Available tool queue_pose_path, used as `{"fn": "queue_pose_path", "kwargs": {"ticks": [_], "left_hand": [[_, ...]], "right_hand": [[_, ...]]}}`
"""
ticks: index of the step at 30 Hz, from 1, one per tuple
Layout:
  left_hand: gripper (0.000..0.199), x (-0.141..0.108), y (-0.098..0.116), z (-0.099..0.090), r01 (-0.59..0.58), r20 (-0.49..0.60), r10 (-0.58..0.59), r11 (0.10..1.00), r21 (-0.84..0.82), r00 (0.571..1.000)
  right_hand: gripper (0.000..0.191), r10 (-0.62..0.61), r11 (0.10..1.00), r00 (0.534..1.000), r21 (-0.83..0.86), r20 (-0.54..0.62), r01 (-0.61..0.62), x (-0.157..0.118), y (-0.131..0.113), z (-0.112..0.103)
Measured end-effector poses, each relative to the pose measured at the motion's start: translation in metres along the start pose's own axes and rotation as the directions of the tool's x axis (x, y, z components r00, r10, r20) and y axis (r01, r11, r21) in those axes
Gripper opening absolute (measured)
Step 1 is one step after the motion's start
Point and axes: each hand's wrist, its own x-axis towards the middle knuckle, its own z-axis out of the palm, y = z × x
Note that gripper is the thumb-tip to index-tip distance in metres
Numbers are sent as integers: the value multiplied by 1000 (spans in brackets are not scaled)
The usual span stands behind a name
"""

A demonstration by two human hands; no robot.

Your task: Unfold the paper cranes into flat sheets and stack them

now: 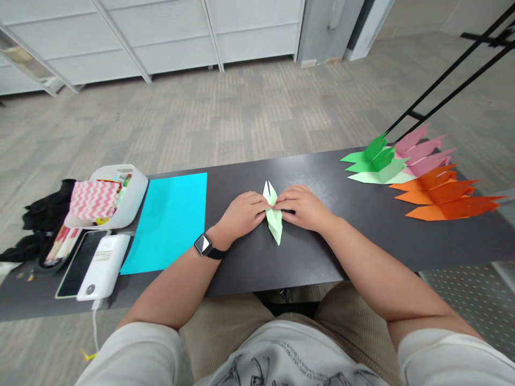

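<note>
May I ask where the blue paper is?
In the head view, the blue paper lies on the left, between the white basket and the left hand.

Hands (244,215) (304,208) on pale-green folded paper (274,222)

folded paper (275,224), pale green, slender, split-tipped

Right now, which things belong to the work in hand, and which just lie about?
Belong, seemingly:
left hand and right hand, pinching pale green folded paper
blue sheet
folded paper figures

Lying about, seemingly:
phone
white device
white basket
black fabric
</note>
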Motion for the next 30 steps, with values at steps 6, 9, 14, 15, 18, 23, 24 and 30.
{"fn": "queue_pose_path", "kwargs": {"ticks": [6, 9, 14, 15, 18, 23, 24, 30], "left_hand": [[21, -1, 2, 3, 33, 47, -34, 999, 20, 998], [17, -2, 4, 2, 66, 51, -66, 998, -5, 997], [19, -1, 4, 0, 100, 53, -98, 995, -27, 994], [20, -1, 5, 0, 99, 41, -97, 995, -29, 994], [20, -1, 6, 1, 108, 5, -108, 993, -53, 994], [19, -1, 10, 3, 215, 6, -216, 970, -114, 976], [20, 0, 10, 3, 237, 5, -238, 964, -120, 971], [32, 4, 8, 10, 372, -51, -388, 908, -194, 920]], "right_hand": [[18, -16, 1000, 998, -16, 63, 17, -2, 4, 3], [19, -5, 1000, 998, 13, 57, 4, -1, 3, 2], [17, 35, 999, 998, 27, 57, -37, 1, 1, 1], [17, 43, 999, 997, 23, 58, -44, 2, 1, 1], [19, 58, 998, 997, 22, 59, -60, 3, 0, 2], [14, 65, 996, 998, 58, -1, -65, 5, 1, 6], [14, 81, 995, 997, 58, -4, -81, 6, 1, 7], [28, 216, 975, 976, 49, -19, -215, 9, 2, 13]]}}
